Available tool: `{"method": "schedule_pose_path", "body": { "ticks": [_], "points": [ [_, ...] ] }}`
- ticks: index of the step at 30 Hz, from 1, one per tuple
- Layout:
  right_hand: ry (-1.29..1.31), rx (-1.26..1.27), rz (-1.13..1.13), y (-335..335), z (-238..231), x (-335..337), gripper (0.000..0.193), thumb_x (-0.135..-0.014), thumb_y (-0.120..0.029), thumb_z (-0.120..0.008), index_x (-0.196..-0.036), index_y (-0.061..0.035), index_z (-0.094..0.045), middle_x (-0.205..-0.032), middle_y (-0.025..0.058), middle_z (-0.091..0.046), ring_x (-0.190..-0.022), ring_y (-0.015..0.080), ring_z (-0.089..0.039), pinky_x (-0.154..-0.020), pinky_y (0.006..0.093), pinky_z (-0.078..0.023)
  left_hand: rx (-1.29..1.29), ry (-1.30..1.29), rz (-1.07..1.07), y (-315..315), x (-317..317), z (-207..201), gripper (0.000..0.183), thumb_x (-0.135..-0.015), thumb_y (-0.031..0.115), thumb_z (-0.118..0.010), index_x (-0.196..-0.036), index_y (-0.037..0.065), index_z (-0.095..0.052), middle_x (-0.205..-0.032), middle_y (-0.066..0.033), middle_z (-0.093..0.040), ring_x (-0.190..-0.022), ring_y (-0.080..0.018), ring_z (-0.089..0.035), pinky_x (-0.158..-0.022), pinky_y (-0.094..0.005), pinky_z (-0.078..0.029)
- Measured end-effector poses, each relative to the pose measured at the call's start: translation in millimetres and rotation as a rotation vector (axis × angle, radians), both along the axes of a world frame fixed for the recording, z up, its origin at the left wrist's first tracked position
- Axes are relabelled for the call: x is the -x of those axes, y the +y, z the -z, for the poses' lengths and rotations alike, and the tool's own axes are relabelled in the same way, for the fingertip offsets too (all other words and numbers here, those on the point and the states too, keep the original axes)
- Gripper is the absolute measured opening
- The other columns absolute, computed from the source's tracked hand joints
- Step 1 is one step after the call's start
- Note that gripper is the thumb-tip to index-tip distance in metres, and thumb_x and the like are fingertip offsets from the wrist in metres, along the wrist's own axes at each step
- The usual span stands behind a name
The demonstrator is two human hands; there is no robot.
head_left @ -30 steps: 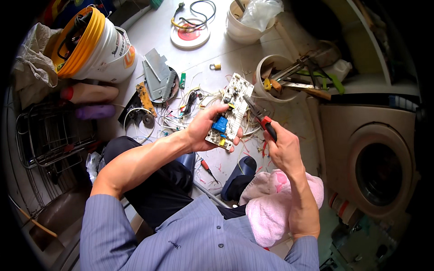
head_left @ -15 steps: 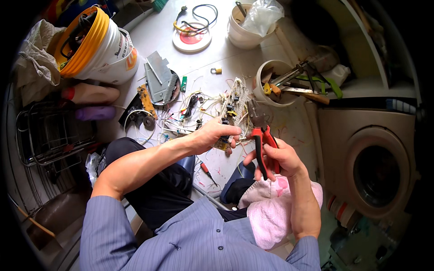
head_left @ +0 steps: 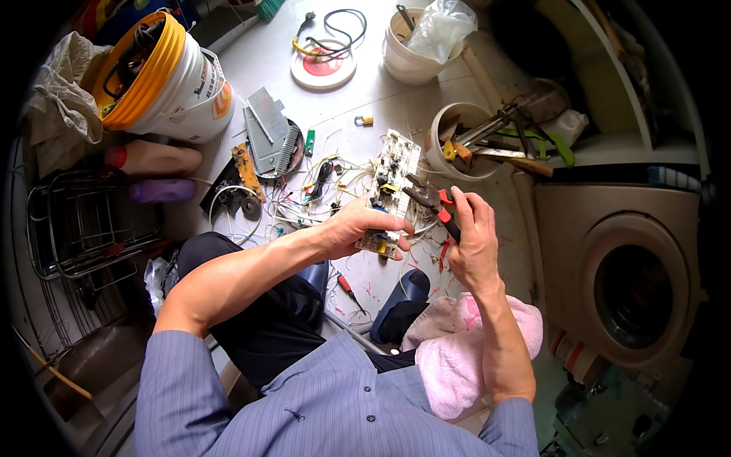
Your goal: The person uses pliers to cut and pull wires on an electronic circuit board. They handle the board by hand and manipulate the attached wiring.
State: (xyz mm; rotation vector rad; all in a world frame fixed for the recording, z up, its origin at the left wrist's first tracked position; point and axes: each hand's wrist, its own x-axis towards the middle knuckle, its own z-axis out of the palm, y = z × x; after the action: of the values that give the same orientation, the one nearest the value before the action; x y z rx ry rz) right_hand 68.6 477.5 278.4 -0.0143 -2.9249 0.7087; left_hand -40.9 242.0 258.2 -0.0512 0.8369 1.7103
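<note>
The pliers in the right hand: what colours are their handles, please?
Their handles are red and black, seen best in the head view.

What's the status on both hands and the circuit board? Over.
Left hand gripping circuit board, thumb across its lower part. Right hand holding pliers, tips at board's right edge, contact unclear. Loose wires strewn on floor beyond.

A white bucket [head_left: 171, 110] with a yellow top stands at upper left, a pale cloth [head_left: 65, 114] beside it and 2 bottles, 1 pinkish [head_left: 164, 158] and 1 purple [head_left: 161, 190], below, near a metal rack [head_left: 97, 263]. A cord [head_left: 306, 49] lies partly over a round white disc [head_left: 324, 81] with a red centre. Farther right are 1 bucket [head_left: 407, 62] with a clear bag [head_left: 444, 30], a padlock [head_left: 367, 120] and a front-loading washing machine [head_left: 567, 255].
</note>
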Motion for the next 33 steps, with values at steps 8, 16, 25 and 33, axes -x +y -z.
{"method": "schedule_pose_path", "body": {
  "ticks": [8, 16, 25, 33],
  "points": [
    [0.023, -0.104, -0.027, -1.9, 6.3, -1.8, 0.077, -0.072, 0.011, -0.062, -0.146, -0.0096, -0.053, -0.133, 0.019, -0.051, -0.123, 0.0404, -0.052, -0.102, 0.0483, -0.046, -0.035, -0.04, -0.021, 1.7, -3.4, -3.0, 0.046, -0.091, 0.011, -0.075, -0.131, -0.002, -0.057, -0.111, -0.0167, -0.071, -0.088, -0.0239, -0.075, -0.075, -0.0375, -0.066],
    [0.058, -0.323, -0.036, -8.5, 13.0, -6.6, 0.07, -0.079, 0.0, -0.064, -0.146, -0.0127, -0.054, -0.132, 0.0168, -0.052, -0.121, 0.0358, -0.052, -0.097, 0.0461, -0.046, -0.076, -0.034, 0.054, 2.5, -5.2, -1.4, 0.059, -0.091, 0.012, -0.074, -0.142, 0.0, -0.048, -0.117, -0.0177, -0.066, -0.093, -0.0284, -0.074, -0.083, -0.0469, -0.065],
    [0.112, -0.25, -0.114, -1.4, 15.2, -0.8, 0.066, -0.077, -0.009, -0.073, -0.141, -0.0131, -0.054, -0.117, 0.0148, -0.052, -0.108, 0.034, -0.053, -0.084, 0.0455, -0.043, 0.014, 0.128, 0.127, 2.8, -12.3, -18.0, 0.035, -0.086, 0.003, -0.068, -0.12, -0.005, -0.06, -0.101, -0.0137, -0.069, -0.082, -0.0228, -0.073, -0.074, -0.042, -0.065],
    [0.045, -0.117, -0.141, -7.7, 20.1, -2.5, 0.071, -0.063, 0.004, -0.071, -0.129, -0.0043, -0.049, -0.103, 0.0173, -0.051, -0.095, 0.0392, -0.053, -0.082, 0.0488, -0.046, 0.106, 0.338, 0.182, -3.8, -3.6, -24.6, 0.03, -0.08, 0.005, -0.065, -0.108, -0.004, -0.062, -0.083, -0.0112, -0.069, -0.074, -0.018, -0.068, -0.069, -0.0348, -0.059]
  ]
}}
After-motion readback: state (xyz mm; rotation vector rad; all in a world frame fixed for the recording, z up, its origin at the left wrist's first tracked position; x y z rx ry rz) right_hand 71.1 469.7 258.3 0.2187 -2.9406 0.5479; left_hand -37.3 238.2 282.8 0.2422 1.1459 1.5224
